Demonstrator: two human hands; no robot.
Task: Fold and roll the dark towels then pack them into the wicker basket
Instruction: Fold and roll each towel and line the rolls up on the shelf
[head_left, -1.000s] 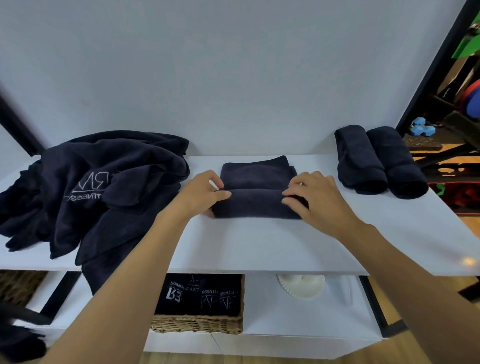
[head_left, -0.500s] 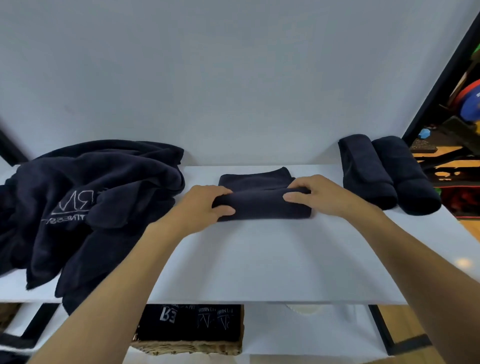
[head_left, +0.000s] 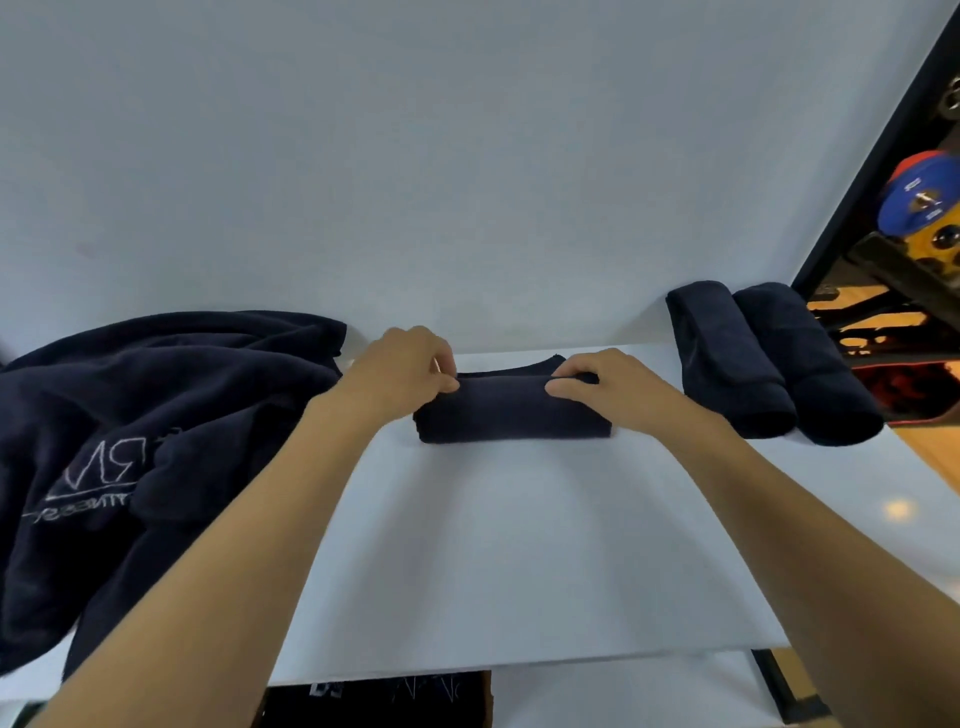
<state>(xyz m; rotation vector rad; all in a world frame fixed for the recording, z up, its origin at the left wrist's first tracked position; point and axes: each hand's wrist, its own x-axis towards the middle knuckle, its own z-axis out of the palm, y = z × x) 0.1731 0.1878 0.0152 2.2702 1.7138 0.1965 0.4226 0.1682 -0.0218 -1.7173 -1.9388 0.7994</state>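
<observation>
- Towel (head_left: 514, 415) sits mid-shelf (head_left: 519, 545), nearly rolled, with a thin flap left toward the shelf's back.
- Left hand (head_left: 400, 371) and right hand (head_left: 602, 387): fingers curled over the roll's ends, gripping it.
- Soft, light, probably springs open if let go, so hold both ends.

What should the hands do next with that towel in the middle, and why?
Probably roll the half-rolled towel one more turn toward the wall. The left hand and right hand each grip an end of it, and a flat strip lies unrolled behind the roll, unlike the two finished rolls on the right.
</observation>
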